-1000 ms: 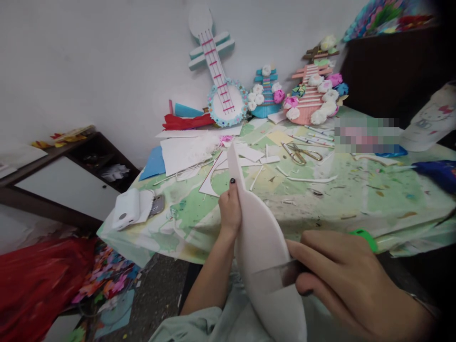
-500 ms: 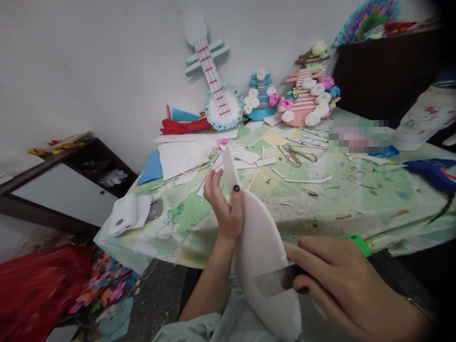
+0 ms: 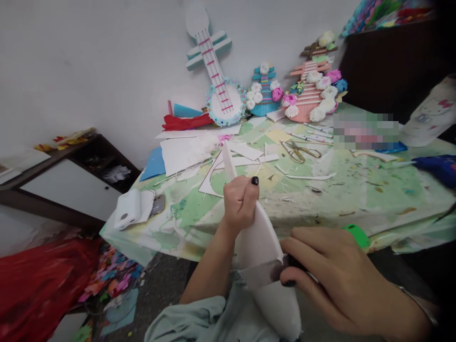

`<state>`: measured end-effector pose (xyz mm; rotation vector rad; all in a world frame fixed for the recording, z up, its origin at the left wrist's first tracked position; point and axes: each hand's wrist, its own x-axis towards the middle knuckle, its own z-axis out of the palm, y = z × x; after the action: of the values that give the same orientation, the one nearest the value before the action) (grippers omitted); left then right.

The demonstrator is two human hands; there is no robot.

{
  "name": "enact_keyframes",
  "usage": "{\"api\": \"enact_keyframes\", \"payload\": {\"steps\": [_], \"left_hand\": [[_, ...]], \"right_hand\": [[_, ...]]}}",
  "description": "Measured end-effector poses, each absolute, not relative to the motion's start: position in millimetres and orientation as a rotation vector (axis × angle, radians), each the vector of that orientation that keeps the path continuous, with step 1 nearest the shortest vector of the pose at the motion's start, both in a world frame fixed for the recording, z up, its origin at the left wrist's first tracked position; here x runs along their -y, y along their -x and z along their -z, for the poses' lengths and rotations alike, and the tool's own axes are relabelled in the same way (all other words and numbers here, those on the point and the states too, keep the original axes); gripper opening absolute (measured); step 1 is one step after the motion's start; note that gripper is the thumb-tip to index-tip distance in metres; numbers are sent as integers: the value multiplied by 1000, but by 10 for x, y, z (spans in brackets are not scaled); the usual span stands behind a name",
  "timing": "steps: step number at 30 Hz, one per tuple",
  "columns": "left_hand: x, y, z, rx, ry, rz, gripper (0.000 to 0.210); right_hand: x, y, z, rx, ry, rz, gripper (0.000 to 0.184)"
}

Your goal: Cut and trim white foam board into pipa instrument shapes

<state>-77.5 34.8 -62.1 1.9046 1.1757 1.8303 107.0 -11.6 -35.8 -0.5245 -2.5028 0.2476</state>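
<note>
My left hand (image 3: 240, 202) is closed around the narrow part of a white foam cutout (image 3: 261, 235), which has a long neck and a rounded body. The cutout stands tilted on edge, its lower end over my lap. My right hand (image 3: 331, 275) grips a knife by its dark handle. The broad flat blade (image 3: 261, 274) lies across the lower body of the foam, near its right edge. How deep the blade sits in the foam, I cannot tell.
On the paint-stained tablecloth (image 3: 374, 190) lie scissors (image 3: 301, 151), foam scraps (image 3: 245, 151), pens and a blue glue gun (image 3: 436, 166). Decorated model instruments (image 3: 226, 102) lean at the wall. A white device (image 3: 128, 209) sits at the left edge, near a cabinet (image 3: 71, 185).
My left hand has closed its fingers around the foam, where they were partly spread before. The knife has moved slightly up and left along the foam. The view has shifted a little.
</note>
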Motion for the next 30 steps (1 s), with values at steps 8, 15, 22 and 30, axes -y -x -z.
{"api": "enact_keyframes", "payload": {"steps": [8, 15, 22, 30], "left_hand": [[-275, 807, 622, -1180, -1815, -1846, 54], [-254, 832, 635, -1134, -1818, -1866, 54], [-251, 879, 643, -1064, -1844, -1904, 53], [-248, 882, 638, -1070, -1912, -1882, 51]], "right_hand": [[182, -991, 292, 2562, 556, -237, 25], [168, -970, 287, 2579, 541, -231, 25], [115, -1037, 351, 2557, 546, -208, 22], [62, -1071, 366, 2543, 542, -153, 20]]}}
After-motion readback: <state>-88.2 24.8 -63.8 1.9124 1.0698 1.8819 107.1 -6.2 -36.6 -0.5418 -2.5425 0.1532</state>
